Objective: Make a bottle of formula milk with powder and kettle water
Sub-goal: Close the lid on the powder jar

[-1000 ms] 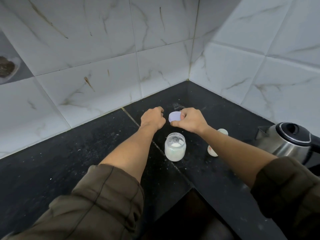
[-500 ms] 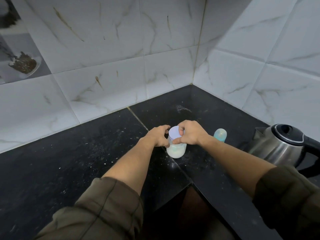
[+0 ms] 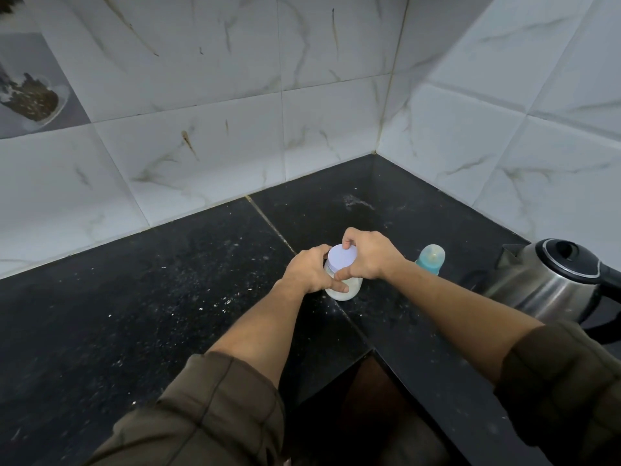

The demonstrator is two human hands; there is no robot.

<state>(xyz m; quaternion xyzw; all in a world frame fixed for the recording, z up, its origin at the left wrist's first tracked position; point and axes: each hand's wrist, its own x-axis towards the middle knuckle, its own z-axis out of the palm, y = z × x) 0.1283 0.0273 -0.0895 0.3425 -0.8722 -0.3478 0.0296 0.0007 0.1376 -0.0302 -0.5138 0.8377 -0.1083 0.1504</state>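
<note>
A small clear jar of white powder (image 3: 349,290) stands on the black counter (image 3: 168,297). My left hand (image 3: 311,270) wraps around the jar's left side. My right hand (image 3: 368,255) grips the pale lilac lid (image 3: 342,257), which sits on the jar's mouth. A baby bottle with a teal collar and clear teat (image 3: 431,258) stands just right of my right hand. A steel kettle with a black lid and handle (image 3: 551,284) sits at the right edge of the counter.
White marbled tile walls meet in a corner behind the jar. The counter is L-shaped, with an inner corner edge (image 3: 371,349) below my arms. White specks of powder dot the surface to the left.
The lid was held above and behind the open jar; my right hand has brought it down onto the jar's mouth. My left hand has closed around the jar. The view has tilted up.
</note>
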